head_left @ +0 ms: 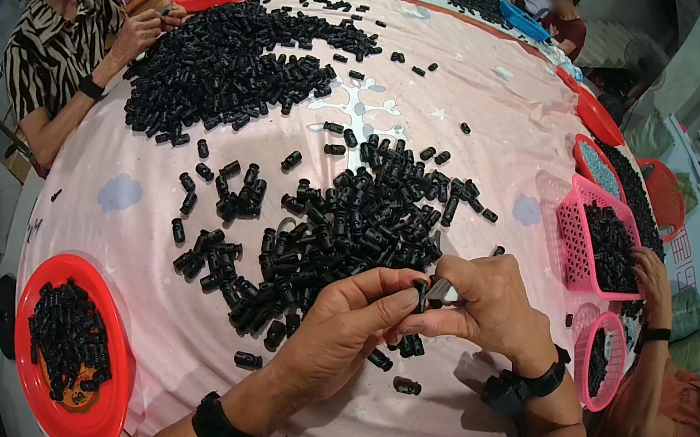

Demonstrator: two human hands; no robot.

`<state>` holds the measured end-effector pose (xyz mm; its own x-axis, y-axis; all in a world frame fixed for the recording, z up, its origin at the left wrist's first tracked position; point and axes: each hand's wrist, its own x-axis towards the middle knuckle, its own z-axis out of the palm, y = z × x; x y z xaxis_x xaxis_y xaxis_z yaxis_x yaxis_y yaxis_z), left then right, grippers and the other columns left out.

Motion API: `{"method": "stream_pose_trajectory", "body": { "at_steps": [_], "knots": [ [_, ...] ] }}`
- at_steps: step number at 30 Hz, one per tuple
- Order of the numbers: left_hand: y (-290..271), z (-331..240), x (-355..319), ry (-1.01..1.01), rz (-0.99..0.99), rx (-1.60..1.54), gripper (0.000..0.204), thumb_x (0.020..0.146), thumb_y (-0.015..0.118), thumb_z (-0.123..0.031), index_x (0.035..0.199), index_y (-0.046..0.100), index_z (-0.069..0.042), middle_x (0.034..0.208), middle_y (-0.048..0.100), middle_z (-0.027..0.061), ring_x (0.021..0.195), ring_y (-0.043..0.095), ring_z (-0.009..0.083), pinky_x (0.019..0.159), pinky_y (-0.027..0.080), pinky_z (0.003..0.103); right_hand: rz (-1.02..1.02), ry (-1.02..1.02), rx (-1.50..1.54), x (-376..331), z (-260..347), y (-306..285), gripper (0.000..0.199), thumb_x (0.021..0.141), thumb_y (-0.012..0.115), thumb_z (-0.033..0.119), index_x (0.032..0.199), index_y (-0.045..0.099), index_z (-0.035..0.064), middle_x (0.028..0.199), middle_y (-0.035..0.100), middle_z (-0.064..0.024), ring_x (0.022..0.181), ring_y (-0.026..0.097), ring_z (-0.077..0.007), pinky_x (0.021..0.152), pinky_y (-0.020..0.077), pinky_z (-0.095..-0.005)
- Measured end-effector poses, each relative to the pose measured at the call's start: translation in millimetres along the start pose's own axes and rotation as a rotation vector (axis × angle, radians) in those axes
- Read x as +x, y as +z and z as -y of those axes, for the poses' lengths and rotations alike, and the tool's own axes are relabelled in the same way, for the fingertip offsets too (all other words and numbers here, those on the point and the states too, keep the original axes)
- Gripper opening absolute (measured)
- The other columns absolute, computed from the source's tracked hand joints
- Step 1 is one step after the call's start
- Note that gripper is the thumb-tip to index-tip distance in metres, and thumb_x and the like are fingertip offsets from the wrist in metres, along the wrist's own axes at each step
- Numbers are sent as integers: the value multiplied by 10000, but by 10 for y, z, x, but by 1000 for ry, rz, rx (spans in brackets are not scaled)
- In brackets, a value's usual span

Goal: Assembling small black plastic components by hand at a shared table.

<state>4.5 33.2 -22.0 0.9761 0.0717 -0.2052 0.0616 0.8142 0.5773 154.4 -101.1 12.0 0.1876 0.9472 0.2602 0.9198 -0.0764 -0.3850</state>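
My left hand [338,327] pinches a small black plastic cord lock [420,294] between thumb and forefinger, near the table's front edge. Beside it, my right hand [487,302] grips a small pale flat piece [442,291], maybe a blade or tool; most of it is hidden in the fingers. The two hands meet, and the flat piece comes up against the cord lock. Just beyond them lies a loose pile of similar black cord locks [342,228], with a few strays around the wrists.
A red basin [121,340] with black parts stands at left. At right are pink baskets [567,250], another person's hand [651,274] and a red tray [597,117]. A bigger black heap [213,68] lies far left by a person in a striped shirt [62,44]. A patterned pink cloth [192,366] covers the table.
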Motion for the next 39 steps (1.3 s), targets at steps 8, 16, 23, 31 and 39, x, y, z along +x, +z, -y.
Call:
{"method": "stream_pose_trajectory", "body": {
  "at_steps": [8, 16, 23, 31, 39],
  "knots": [
    [1, 5, 0, 4, -8, 14, 254, 918, 596, -147, 1142, 573, -31, 982, 636, 36, 866, 605, 87, 769, 494, 236, -13, -8, 2, -8, 4, 11, 523, 733, 677, 580, 708, 495, 90, 472, 516, -68, 405, 560, -228, 384, 404, -320],
    [3, -2, -5, 8, 4, 15, 245, 921, 588, -135, 1140, 570, -27, 983, 633, 42, 871, 600, 85, 777, 493, 235, 3, 8, -18, -8, -16, 18, 539, 717, 680, 594, 706, 490, 90, 467, 518, -66, 412, 570, -232, 382, 406, -317],
    [-5, 3, 10, 11, -10, 32, 236, 921, 589, -141, 1130, 573, -32, 978, 629, 39, 854, 597, 82, 763, 491, 233, 17, 0, -23, 0, -6, 6, 516, 725, 683, 577, 717, 510, 91, 463, 515, -59, 413, 569, -222, 389, 408, -310],
    [-15, 42, -1, 14, -6, -7, 266, 924, 588, -158, 1159, 569, -35, 981, 631, 31, 851, 592, 81, 748, 481, 226, 35, -25, 27, 9, 43, -33, 480, 710, 736, 518, 749, 541, 82, 507, 557, -55, 441, 593, -211, 406, 424, -299],
    [30, -93, -36, -22, 9, -33, 284, 933, 572, -182, 1169, 570, -25, 921, 613, 25, 785, 564, 80, 718, 467, 212, -99, 149, 520, 29, 133, -141, 181, 815, 663, 81, 979, 620, 18, 734, 668, -84, 597, 630, -114, 566, 478, -233]
  ]
}}
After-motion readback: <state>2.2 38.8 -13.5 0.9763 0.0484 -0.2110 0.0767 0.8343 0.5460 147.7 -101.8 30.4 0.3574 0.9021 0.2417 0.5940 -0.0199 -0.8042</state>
